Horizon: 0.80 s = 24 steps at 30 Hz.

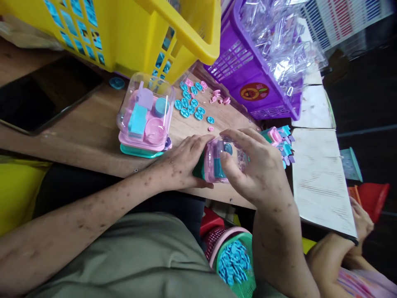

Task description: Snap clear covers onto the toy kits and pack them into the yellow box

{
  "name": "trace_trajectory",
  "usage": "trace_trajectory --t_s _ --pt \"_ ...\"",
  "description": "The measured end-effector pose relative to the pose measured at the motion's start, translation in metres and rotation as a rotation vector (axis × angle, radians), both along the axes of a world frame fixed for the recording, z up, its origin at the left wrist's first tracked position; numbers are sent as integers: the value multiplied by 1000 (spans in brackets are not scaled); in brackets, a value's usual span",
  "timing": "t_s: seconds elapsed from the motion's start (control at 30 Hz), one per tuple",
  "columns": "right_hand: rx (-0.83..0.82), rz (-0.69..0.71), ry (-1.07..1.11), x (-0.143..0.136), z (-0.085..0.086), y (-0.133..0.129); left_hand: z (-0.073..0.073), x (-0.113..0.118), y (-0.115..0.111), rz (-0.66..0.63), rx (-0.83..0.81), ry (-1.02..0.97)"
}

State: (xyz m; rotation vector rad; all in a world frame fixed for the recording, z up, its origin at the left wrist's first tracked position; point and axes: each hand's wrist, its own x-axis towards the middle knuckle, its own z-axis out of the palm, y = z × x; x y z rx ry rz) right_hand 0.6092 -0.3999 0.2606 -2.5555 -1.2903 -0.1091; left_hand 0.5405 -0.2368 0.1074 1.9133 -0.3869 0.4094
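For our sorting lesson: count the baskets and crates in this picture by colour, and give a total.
Yellow crate: 1
Purple basket: 1
Green basket, holding blue pieces: 1
Pink basket, under the green one: 1
Total: 4

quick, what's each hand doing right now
Left hand: closed on the small toy box.
Right hand: closed on the same toy box from its other side.

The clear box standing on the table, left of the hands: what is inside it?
Inside the clear box stand small toy pieces: a turquoise block, a lilac piece, a blue round one and a pink bowl. Whatever lies beneath them, inside the pink and green base, is covered.
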Motion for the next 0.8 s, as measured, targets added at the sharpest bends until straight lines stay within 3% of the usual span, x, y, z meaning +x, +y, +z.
trace_trajectory --t_s 0.23,0.37,0.47,0.57,0.63,0.7,0.73,0.8 --pt "49 25 114 11 -7 -12 -3 1 3 -12 -11 -32" --pt "256 -94 334 6 -33 -29 -5 -4 1 5 46 -99" --pt "512 -248 612 -1 -64 -16 12 -17 1 112 164 -172" --pt "652 -226 757 1 -77 10 40 -33 8 203 409 -320" --pt "643 -139 643 12 -68 12 56 -37 19 210 598 -395" --pt "569 -144 313 29 -52 -8 64 -34 35 213 747 -413" --pt "514 -207 107 40 -45 -26 65 -31 43 220 803 -411" --pt "403 -465 -205 63 -37 -71 67 -25 59 257 881 -389"
